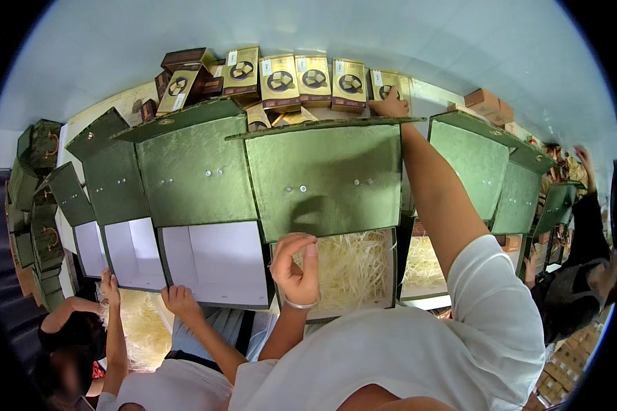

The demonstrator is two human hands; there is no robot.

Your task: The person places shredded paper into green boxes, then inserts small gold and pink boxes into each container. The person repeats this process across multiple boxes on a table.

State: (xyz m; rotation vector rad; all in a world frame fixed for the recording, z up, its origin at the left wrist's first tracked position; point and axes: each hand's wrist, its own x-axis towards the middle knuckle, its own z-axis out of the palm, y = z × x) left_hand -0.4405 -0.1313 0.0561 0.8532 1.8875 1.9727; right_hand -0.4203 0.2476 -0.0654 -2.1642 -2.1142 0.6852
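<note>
My left hand [297, 269], with a silver bangle at the wrist, hovers at the left edge of a green presentation box [394, 267]. Its fingers are curled with a gap to the thumb, and nothing shows in it. Pale shredded filler [357, 267] lies inside that box, and the green lid [324, 169] stands raised behind it. Beyond the lid, my right hand [392, 105] touches the front of a gold carton [385, 77] printed with a food picture. Whether the fingers grip the carton cannot be made out.
More gold cartons [279, 79] line the back. To the left, green boxes with white interiors [229, 262] stand with lids raised; a co-worker's hand [182, 303] touches one. Another filler-lined box [424, 262] is at right. A person in black [570, 287] works farther right. Handled green cases [46, 231] are stacked far left.
</note>
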